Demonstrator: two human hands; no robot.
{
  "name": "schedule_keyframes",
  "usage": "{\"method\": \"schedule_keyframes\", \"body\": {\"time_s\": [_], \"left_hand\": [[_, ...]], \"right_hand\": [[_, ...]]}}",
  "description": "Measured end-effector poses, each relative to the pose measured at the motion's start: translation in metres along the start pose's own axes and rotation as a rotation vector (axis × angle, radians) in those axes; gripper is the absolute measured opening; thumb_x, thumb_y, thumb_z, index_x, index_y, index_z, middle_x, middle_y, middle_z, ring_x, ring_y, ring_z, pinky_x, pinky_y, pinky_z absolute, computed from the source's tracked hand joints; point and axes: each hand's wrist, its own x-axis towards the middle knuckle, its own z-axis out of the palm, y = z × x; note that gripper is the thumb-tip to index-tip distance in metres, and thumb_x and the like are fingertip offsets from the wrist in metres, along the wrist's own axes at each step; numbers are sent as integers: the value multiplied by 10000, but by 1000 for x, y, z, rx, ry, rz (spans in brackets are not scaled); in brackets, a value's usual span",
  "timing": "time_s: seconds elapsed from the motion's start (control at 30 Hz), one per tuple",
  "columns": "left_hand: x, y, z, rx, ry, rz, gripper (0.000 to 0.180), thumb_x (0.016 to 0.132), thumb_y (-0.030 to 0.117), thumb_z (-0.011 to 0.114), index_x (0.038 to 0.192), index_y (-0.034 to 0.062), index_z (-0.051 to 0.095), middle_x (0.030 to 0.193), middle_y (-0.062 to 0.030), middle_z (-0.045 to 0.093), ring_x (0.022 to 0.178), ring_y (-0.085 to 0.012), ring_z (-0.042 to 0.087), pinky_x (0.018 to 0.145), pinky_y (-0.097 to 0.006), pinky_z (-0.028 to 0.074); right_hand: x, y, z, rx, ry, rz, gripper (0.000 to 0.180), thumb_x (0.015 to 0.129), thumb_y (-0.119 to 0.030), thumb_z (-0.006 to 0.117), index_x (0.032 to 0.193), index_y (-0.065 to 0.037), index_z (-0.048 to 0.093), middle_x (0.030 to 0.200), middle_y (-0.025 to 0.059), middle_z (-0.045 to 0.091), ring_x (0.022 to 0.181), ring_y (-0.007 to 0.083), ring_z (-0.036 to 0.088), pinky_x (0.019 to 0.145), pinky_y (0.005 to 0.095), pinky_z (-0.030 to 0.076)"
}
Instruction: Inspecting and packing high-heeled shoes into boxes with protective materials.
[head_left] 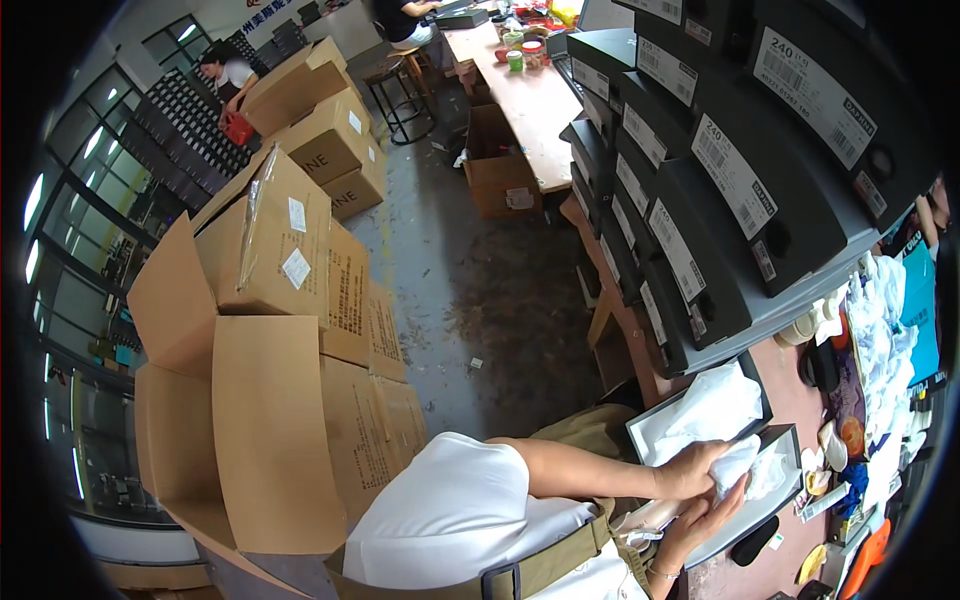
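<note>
At the lower right, my left hand [688, 472] is closed on a crumpled white tissue paper bundle [735, 466]. My right hand [690, 528] cups the same bundle from the near side, its fingers against the paper. Whatever the paper may wrap is hidden. Both hands are over an open shoe box [745, 520] with a pale inside and dark rim. Just beyond lies another open box part [648, 440], with more white tissue paper [710, 405] spread in it. A small dark flat item [755, 542] rests on the table beside the box.
Stacked black shoe boxes [735, 180] rise on the reddish table [790, 390] at right. Large cardboard cartons [270, 430] line the left, one with flaps raised. An orange-handled tool [868, 560] and white cloths [880, 340] lie far right. Another person [235, 80] stands at the back left.
</note>
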Motion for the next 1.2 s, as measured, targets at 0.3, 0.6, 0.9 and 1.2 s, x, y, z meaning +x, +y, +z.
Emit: {"method": "schedule_keyframes", "body": {"time_s": [0.3, 0.6, 0.9, 1.2], "left_hand": [[13, 3, -27, -506, -559, -272, 875, 796, 58, 677, 1496, 19, 153, 1412, -129, 377, 1274, -200, 395, 1057, -349, 360], [58, 19, -11, -373, -534, -295, 539, 1012, 409, 381, 1354, -5, 422, 1138, -124, 593, 1013, -168, 578, 919, -291, 447], [-16, -16, -20, -569, -299, -547, 604, 1027, 445, 266, 1464, 29, 226, 1413, -116, 392, 1295, -219, 405, 1082, -357, 326], [-31, -7, -69, 570, -495, 178, 539, 855, 26, 579, 1370, 30, 422, 1379, -207, 409, 1254, -333, 452, 1015, -392, 403]], "right_hand": [[-11, 12, -9, -28, 55, 75, 558, 816, 0, 495, 1356, 77, 379, 1336, 262, 432, 1259, 417, 396, 1072, 465, 299], [2, -5, -18, 142, 93, 2, 675, 689, 101, 501, 1354, 28, 406, 1263, 228, 433, 1168, 386, 453, 1010, 414, 382], [-7, 2, -6, 281, 132, 61, 660, 710, 114, 482, 1358, 22, 402, 1257, 218, 439, 1167, 376, 463, 1016, 393, 379], [10, 24, -19, 241, 216, 136, 659, 728, 99, 488, 1373, 1, 396, 1241, 232, 437, 1167, 395, 454, 1017, 394, 371]]}}
